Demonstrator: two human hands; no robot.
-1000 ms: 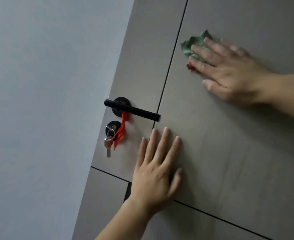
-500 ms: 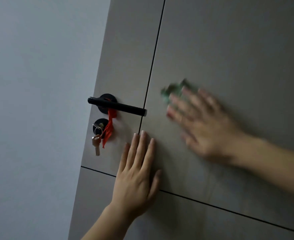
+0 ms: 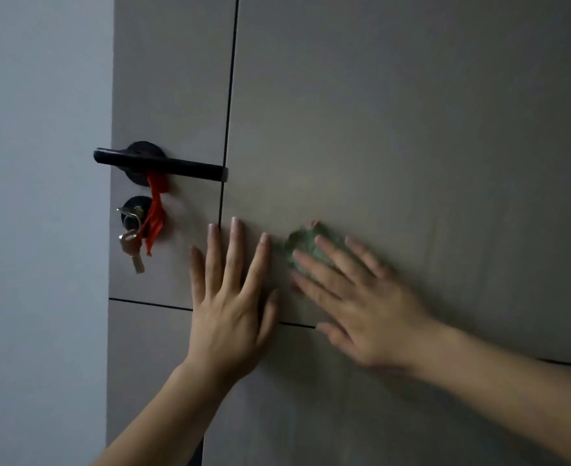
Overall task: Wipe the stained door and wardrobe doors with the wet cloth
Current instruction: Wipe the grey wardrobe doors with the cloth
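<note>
A grey-brown door with thin dark grooves fills most of the head view. My right hand lies flat on it with straight fingers and presses a crumpled green cloth against the panel; most of the cloth is hidden under the fingers, and the hand is a little blurred. My left hand rests flat on the door just left of it, fingers spread and pointing up, holding nothing. The two hands are close, almost touching.
A black lever handle sticks out at the door's left side. Below it a key hangs from the lock, beside a red ribbon. A pale wall borders the door on the left.
My right hand has swept the green cloth from the upper door down and left to beside my left hand. My left hand has stayed flat on the door.
</note>
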